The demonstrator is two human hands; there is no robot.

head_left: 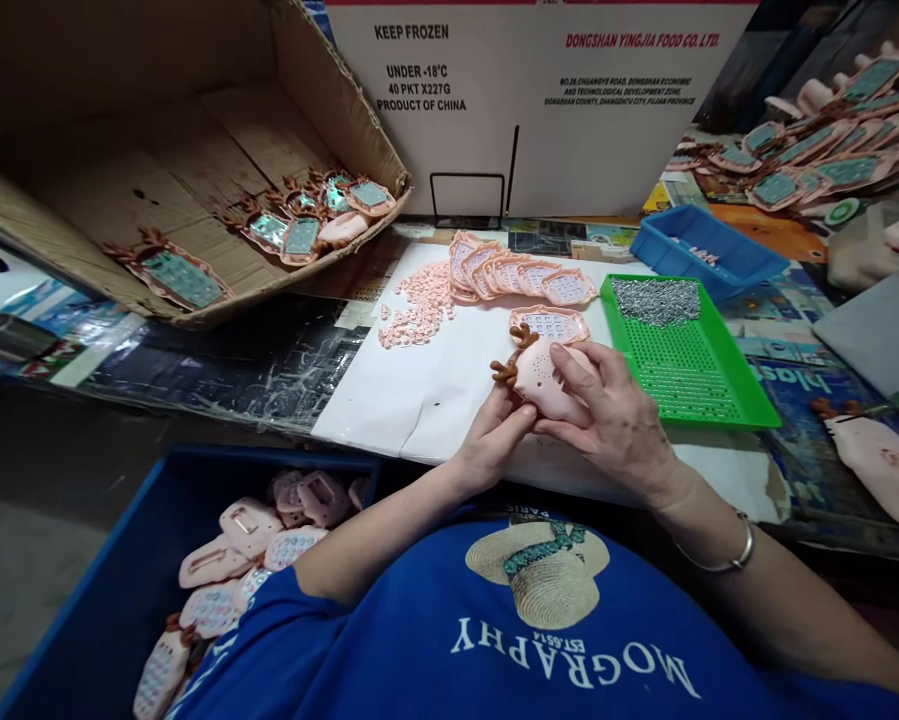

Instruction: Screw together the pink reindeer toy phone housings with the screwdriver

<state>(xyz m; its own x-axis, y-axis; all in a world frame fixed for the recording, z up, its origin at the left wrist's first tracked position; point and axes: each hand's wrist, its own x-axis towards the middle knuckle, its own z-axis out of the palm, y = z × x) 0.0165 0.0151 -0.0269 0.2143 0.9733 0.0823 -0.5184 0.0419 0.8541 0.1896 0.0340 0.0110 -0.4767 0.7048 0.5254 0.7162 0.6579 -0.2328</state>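
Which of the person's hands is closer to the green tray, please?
The right hand: it grips the pink shell right beside the green tray, near its left rim. The left hand holds the shell from below, farther left of the tray.

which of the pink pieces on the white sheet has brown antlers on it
The pink shell held by both hands, left hand and right hand. The keypad pieces fanned out behind it have no antlers.

Head camera looks steeply down, close over the worktable [434, 390].

Pink shell's [550, 385] underside, hidden beneath both hands.
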